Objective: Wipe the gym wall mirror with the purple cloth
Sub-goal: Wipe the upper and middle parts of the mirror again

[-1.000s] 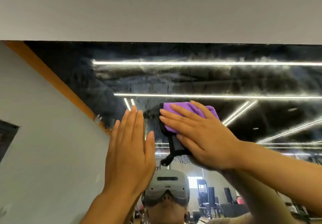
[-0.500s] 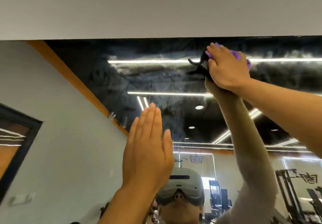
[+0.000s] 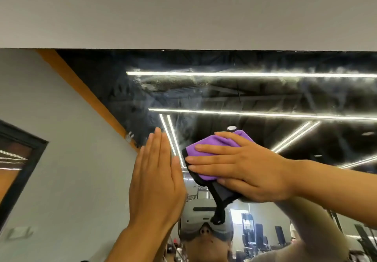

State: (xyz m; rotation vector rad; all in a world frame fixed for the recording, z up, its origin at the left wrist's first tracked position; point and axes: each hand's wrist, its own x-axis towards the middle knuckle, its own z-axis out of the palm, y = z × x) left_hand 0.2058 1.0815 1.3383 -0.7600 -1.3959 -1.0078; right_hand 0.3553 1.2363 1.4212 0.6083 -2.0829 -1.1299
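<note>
Purple cloth [image 3: 206,146] is back down from the top edge of the mirror [image 3: 265,94], where you had it half a second ago; it's now low on the glass, just right of your left hand [image 3: 156,182]. Your right hand [image 3: 244,170] presses it flat to the mirror, fingers straight and spread over it, black trim hanging below your palm. Left hand stays raised, open, fingers straight together, just beside the cloth, not touching it. Smears show above both hands.
</note>
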